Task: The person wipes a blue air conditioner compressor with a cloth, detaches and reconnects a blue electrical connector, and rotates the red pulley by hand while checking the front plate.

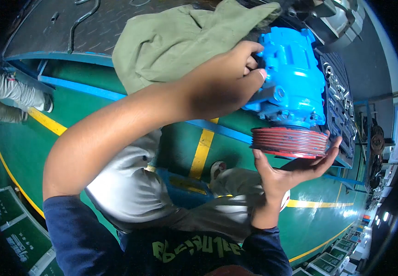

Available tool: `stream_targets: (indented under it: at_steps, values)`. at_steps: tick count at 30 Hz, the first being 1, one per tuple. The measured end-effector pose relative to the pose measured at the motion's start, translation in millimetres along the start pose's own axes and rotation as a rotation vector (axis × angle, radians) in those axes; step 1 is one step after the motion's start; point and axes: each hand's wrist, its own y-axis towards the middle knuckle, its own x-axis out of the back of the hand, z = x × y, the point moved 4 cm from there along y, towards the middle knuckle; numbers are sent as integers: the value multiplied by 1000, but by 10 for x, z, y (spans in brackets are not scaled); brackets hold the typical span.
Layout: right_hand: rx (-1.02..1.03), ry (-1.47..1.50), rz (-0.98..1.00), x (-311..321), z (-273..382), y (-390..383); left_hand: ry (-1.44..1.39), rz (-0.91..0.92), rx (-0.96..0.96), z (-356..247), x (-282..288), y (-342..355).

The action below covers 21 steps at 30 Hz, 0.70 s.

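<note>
Navy shirt cloth [88, 234] lies nearest, covering the person's chest and sleeves; across the chest runs a line of yellow-green lettering [196, 248], upside down from this view. Bare left forearm [120, 119] slants up and over to a blue housing [293, 76], which sits right of centre beside the bench [33, 39]; whether the bench bears its weight I cannot tell. Left hand [233, 78] is at the housing's left side, thumb tip against it, fingers bent, with a gap between thumb and forefinger; whether they pinch anything small I cannot tell. Right hand [284, 177] cups the red grooved pulley [291, 142] at the housing's near end from below, thumb at its left and fingers clamped round its right rim.

Green fabric [162, 50] hangs over the bench edge left of the housing, and a bent metal rod [73, 27] lies farther left on the dark top. Just right of the housing is a dark tray of metal sockets [339, 101]; a silvery metal part [339, 23] stands above it.

At lower left, 2 green panels [24, 250] carry pale writing, small and tilted. Yellow stripes [202, 154] mark the green floor [318, 234]. Another person's pale trouser legs [17, 89] show at far left.
</note>
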Motion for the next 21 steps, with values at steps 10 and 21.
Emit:
stream_targets:
  at_steps: [10, 21]
  values:
    - [-109, 193, 115, 277, -479, 121, 530, -226, -381, 173, 201, 1]
    - [-273, 260, 126, 348, -507, 114, 396, -130, -245, 166, 191, 116]
